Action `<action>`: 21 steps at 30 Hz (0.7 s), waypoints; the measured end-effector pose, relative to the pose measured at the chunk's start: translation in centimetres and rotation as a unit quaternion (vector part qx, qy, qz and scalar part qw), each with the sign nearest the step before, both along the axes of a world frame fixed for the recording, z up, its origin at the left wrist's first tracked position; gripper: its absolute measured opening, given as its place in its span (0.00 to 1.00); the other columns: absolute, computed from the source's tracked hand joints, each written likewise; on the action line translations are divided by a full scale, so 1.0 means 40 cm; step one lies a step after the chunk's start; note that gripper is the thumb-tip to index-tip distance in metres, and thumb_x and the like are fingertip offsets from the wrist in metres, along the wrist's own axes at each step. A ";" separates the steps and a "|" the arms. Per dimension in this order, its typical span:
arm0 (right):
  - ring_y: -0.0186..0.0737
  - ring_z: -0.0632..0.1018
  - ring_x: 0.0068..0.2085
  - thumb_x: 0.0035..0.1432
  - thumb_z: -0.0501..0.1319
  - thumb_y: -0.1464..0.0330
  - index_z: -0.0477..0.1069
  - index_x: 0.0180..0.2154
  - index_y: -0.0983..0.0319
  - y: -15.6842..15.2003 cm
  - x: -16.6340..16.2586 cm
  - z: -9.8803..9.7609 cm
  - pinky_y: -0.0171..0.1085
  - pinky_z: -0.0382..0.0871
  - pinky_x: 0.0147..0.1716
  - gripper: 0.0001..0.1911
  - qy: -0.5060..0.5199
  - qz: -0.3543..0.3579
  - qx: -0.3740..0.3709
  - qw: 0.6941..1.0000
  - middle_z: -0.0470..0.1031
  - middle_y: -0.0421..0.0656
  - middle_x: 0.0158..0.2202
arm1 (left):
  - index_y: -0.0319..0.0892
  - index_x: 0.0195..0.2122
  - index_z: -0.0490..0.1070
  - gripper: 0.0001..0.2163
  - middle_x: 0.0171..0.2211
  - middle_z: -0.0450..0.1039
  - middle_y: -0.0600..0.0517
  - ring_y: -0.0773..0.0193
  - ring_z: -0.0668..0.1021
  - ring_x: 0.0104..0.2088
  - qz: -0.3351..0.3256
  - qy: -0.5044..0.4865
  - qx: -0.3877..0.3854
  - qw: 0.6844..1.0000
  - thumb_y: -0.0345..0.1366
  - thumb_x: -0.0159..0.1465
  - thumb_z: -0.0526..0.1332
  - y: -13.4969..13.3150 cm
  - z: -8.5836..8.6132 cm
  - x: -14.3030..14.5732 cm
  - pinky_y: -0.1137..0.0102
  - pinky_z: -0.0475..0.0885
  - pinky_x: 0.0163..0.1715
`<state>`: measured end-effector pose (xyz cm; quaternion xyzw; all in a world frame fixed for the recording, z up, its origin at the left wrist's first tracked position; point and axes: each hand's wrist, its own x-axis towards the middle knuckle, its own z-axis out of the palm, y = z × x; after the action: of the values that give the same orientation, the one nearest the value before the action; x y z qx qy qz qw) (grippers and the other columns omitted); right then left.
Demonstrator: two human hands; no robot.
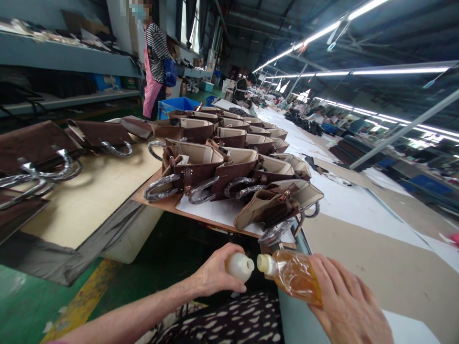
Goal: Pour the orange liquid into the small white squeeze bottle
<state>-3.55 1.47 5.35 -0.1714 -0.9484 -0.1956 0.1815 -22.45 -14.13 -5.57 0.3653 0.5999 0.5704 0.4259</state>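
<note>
Below the bags, amber-filled clear bottle (292, 274) gripped in right hand (349, 306), white cap (239, 266) pinched in left hand (215, 274).

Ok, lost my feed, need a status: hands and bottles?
Left hand holds small white bottle. Right hand holds amber bottle, tilted, spouts nearly touching. Handbags beyond, apart.

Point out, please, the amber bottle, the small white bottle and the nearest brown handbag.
amber bottle (292, 273): head view, on its liquid-filled body, right hand.
small white bottle (239, 266): head view, on its rounded body, left hand.
nearest brown handbag (267, 210): head view, on its tan side panel.
</note>
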 end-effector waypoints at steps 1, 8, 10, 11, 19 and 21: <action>0.53 0.71 0.47 0.55 0.49 0.69 0.68 0.43 0.65 0.000 0.001 0.001 0.49 0.63 0.44 0.16 -0.002 0.000 -0.003 1.000 0.74 0.49 0.44 | 0.44 0.44 0.66 0.28 0.43 0.65 0.54 0.60 0.68 0.43 0.001 0.001 0.000 1.000 0.30 0.40 0.72 0.000 -0.003 0.001 0.70 0.64 0.41; 0.53 0.70 0.47 0.53 0.49 0.69 0.67 0.43 0.63 -0.005 0.005 0.000 0.51 0.62 0.46 0.16 0.011 -0.008 -0.019 1.000 0.74 0.49 0.44 | 0.45 0.44 0.66 0.29 0.42 0.65 0.54 0.60 0.68 0.42 0.005 0.005 0.007 1.000 0.30 0.40 0.72 0.005 -0.019 0.002 0.70 0.64 0.41; 0.53 0.70 0.48 0.52 0.50 0.69 0.67 0.43 0.63 -0.004 0.006 -0.002 0.51 0.61 0.46 0.17 0.008 -0.010 -0.027 1.000 0.73 0.49 0.44 | 0.45 0.44 0.66 0.29 0.43 0.65 0.54 0.60 0.68 0.42 0.006 0.007 0.005 1.000 0.30 0.39 0.72 0.006 -0.019 0.001 0.70 0.64 0.40; 0.53 0.69 0.48 0.52 0.50 0.69 0.67 0.44 0.63 -0.004 0.006 -0.004 0.51 0.61 0.46 0.17 0.008 -0.013 -0.030 0.999 0.73 0.49 0.44 | 0.45 0.44 0.66 0.29 0.43 0.65 0.54 0.60 0.68 0.42 0.005 0.006 0.005 1.000 0.30 0.39 0.72 0.006 -0.019 0.001 0.70 0.64 0.41; 0.53 0.71 0.45 0.57 0.47 0.68 0.63 0.45 0.62 0.001 0.008 0.009 0.49 0.64 0.42 0.15 -0.016 0.027 0.044 0.999 0.74 0.48 0.42 | 0.44 0.45 0.65 0.29 0.43 0.65 0.53 0.60 0.68 0.43 -0.004 0.001 0.002 1.000 0.30 0.40 0.71 0.003 -0.009 0.001 0.70 0.64 0.41; 0.53 0.71 0.45 0.58 0.47 0.68 0.63 0.45 0.62 0.005 0.012 0.011 0.49 0.64 0.42 0.14 -0.016 0.024 0.046 0.999 0.74 0.48 0.43 | 0.43 0.45 0.65 0.29 0.43 0.65 0.53 0.59 0.68 0.43 -0.006 0.001 -0.001 1.000 0.31 0.40 0.71 0.003 -0.006 0.001 0.69 0.64 0.41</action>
<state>-3.08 1.68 5.80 -0.1367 -0.9451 -0.2369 0.1789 -22.41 -14.02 -5.82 0.3694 0.5989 0.5664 0.4290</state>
